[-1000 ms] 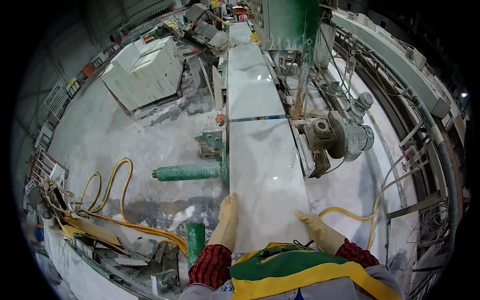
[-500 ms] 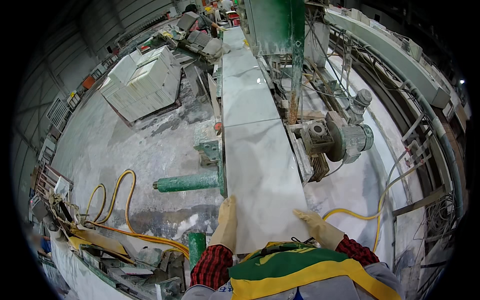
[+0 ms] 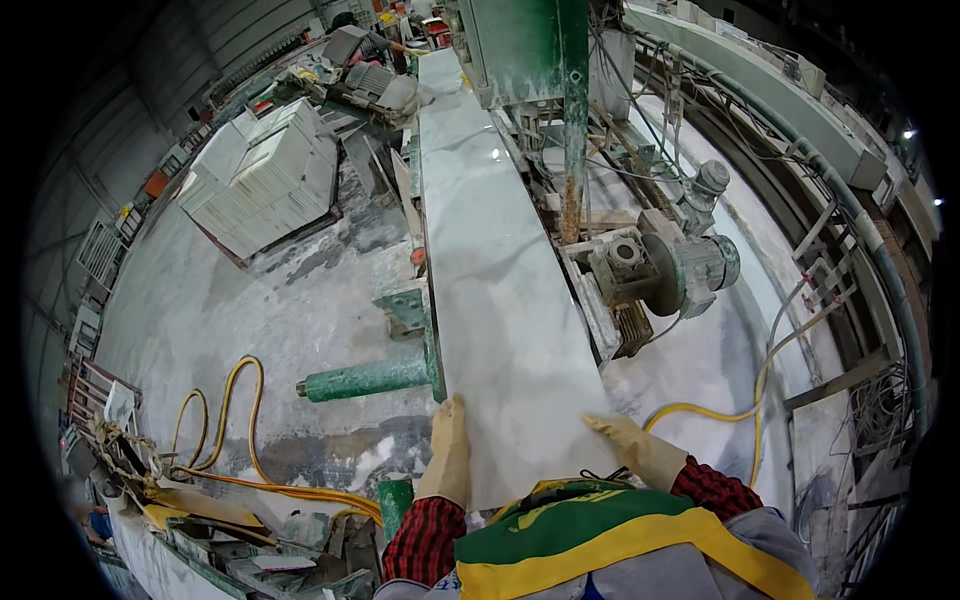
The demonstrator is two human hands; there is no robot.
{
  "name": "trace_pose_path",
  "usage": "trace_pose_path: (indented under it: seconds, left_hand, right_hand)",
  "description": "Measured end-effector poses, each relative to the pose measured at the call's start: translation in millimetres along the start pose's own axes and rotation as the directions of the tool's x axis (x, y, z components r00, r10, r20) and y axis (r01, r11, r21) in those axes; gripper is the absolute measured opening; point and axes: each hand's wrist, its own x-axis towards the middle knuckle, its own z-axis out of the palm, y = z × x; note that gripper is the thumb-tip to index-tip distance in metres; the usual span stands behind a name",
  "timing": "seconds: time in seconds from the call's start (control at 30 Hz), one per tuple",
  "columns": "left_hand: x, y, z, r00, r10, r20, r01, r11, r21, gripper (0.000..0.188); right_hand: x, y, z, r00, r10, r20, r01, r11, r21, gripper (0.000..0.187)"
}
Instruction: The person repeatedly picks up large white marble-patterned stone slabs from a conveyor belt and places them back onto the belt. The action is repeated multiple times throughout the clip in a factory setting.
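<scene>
A long pale stone slab (image 3: 515, 340), white with grey clouding, lies along the bed of a machine and reaches back to its far end. My left hand (image 3: 447, 458), in a cream rubber glove, holds the slab's left edge near its front end. At the right edge my right hand (image 3: 642, 452), gloved the same way, has its thumb side against the top, and its other fingers are partly hidden. Just in front of my body, the slab's near end meets my green apron (image 3: 560, 525) with a yellow border.
A green roller bar (image 3: 365, 380) juts left from the machine. Motors (image 3: 690, 275) stand to the right, beneath a tall green housing (image 3: 515, 50). Stacked white slabs (image 3: 265, 180) sit at left. A yellow hose (image 3: 255, 470) loops over the floor. Stone scraps (image 3: 300, 535) lie lower left.
The scene has shifted slightly left and down in view. Both hands keep their places on the slab's edges. The joint line across the stone, plain before, is now hard to see.
</scene>
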Motion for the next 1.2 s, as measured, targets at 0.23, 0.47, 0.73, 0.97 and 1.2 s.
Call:
trace_pose_path:
  seconds: [0.23,0.47,0.73,0.97,1.2]
  left_hand:
    - [-4.8,17.2,-4.4,0.999,-0.042,0.017,0.042,0.999,-0.004,0.076]
    - [-6.4,27.6,-2.4,0.997,-0.079,0.008,0.079,0.997,0.018,0.077]
    - [5.8,13.2,7.0,0.997,-0.074,0.022,0.075,0.994,-0.075,0.073]
    - [-19.5,37.2,-27.7,0.990,-0.090,0.105,0.115,0.958,-0.262,0.062]
    - [-98.3,-79.5,-18.6,0.735,-0.217,0.642,0.632,0.564,-0.532,0.074]
  right_hand:
    - [8.9,-3.7,-5.0,1.000,-0.012,-0.006,0.012,0.999,-0.041,0.051]
    - [40.1,18.1,-43.0,0.981,-0.111,0.157,0.114,0.993,-0.014,0.054]
    - [34.8,-3.9,-13.6,0.995,-0.087,-0.049,0.076,0.977,-0.197,0.051]
    - [24.0,-21.0,4.0,0.996,-0.049,-0.078,0.029,0.970,-0.240,0.059]
    - [26.7,-24.6,10.5,0.994,-0.073,-0.077,0.062,0.988,-0.144,0.062]
